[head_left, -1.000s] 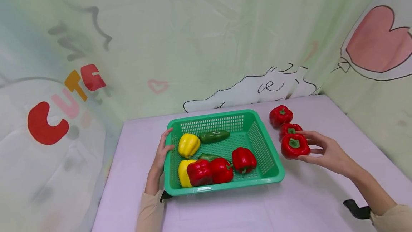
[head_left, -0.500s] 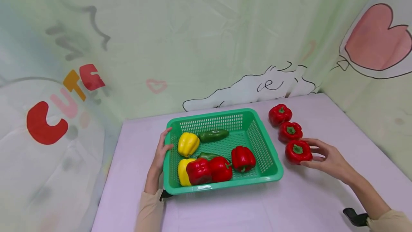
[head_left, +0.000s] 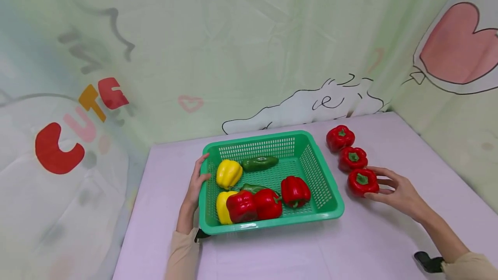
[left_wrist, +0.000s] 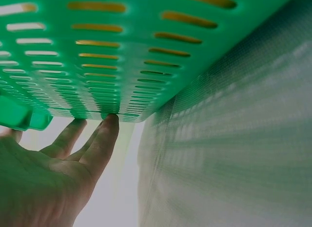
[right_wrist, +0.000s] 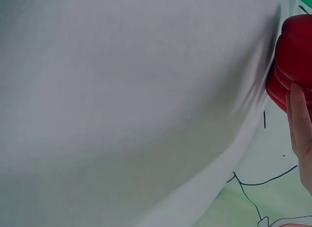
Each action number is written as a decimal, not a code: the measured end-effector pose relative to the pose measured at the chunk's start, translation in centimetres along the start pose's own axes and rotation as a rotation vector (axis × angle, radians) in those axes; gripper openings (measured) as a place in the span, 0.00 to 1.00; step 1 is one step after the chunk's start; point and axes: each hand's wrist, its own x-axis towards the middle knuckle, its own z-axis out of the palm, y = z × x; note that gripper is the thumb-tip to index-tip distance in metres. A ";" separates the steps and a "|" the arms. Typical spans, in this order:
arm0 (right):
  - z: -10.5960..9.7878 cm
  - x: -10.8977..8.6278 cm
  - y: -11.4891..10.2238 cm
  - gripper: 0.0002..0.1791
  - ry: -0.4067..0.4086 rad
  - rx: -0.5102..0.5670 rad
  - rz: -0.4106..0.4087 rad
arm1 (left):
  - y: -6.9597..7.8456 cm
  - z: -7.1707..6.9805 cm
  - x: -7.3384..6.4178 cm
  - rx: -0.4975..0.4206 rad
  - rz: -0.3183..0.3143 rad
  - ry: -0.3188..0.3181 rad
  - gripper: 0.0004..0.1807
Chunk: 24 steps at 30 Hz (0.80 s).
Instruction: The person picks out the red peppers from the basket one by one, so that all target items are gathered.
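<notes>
Pepper (head_left: 363,182) sits on table (head_left: 389,237), nearest of three-red row, just right of basket (head_left: 330,193). Right hand (head_left: 397,187) cupped loosely round its far side, fingers touching, grip looks light. Left hand (head_left: 196,183) flat against basket's left wall, fingers straight. Risks: pepper could roll off on release, or nudge second pepper (head_left: 352,159) out of line; basket could slide if left hand pushes.
</notes>
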 end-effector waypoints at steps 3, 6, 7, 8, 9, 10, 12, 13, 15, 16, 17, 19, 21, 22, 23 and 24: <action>0.1 0.0 0.2 0.41 -0.001 0.000 0.005 | -0.1 0.0 -0.1 -0.004 -0.003 0.003 0.34; 0.2 0.2 0.4 0.42 -0.001 0.000 0.006 | -0.1 0.0 -0.1 -0.010 -0.003 0.002 0.34; 0.2 0.2 0.4 0.42 -0.001 0.001 0.006 | -0.1 0.1 -0.1 -0.013 -0.003 0.000 0.34; 0.2 0.2 0.5 0.41 -0.001 0.004 0.005 | -0.1 0.1 -0.1 -0.015 -0.004 0.000 0.34; 0.3 0.2 0.5 0.41 -0.001 0.007 0.002 | -0.1 0.1 -0.1 -0.015 -0.005 0.002 0.34; 0.3 0.3 0.5 0.41 -0.001 0.008 -0.001 | 0.0 0.1 -0.1 -0.013 -0.005 0.003 0.34; 0.3 0.3 0.6 0.41 -0.003 0.009 -0.008 | 0.0 0.2 -0.2 -0.008 -0.007 0.006 0.34; 0.3 0.4 0.6 0.40 -0.003 0.010 -0.014 | -0.1 0.1 -0.2 -0.006 -0.007 0.008 0.34; 0.2 0.5 0.6 0.40 -0.007 0.009 -0.016 | 0.0 0.1 -0.2 -0.003 -0.006 0.011 0.34; 0.2 0.6 0.6 0.40 -0.008 0.007 -0.016 | 0.0 0.1 -0.2 -0.002 -0.005 0.012 0.34; 0.2 0.6 0.5 0.40 -0.010 0.007 -0.015 | 0.0 0.1 -0.1 -0.002 -0.004 0.013 0.34; 0.3 0.7 0.6 0.40 -0.014 0.009 -0.011 | 0.0 0.1 0.0 0.000 -0.002 0.015 0.34; 0.3 0.7 0.6 0.41 -0.019 0.011 -0.007 | 0.0 0.1 0.0 0.005 -0.002 0.019 0.34; 0.3 0.7 0.6 0.41 -0.020 0.012 -0.007 | 0.0 0.1 0.1 0.005 -0.001 0.017 0.34; 0.3 0.6 0.7 0.41 -0.022 0.014 -0.006 | 0.0 0.1 0.1 0.005 -0.002 0.017 0.34; 0.3 0.6 0.7 0.41 -0.022 0.015 -0.006 | 0.1 0.1 0.1 0.003 -0.003 0.015 0.34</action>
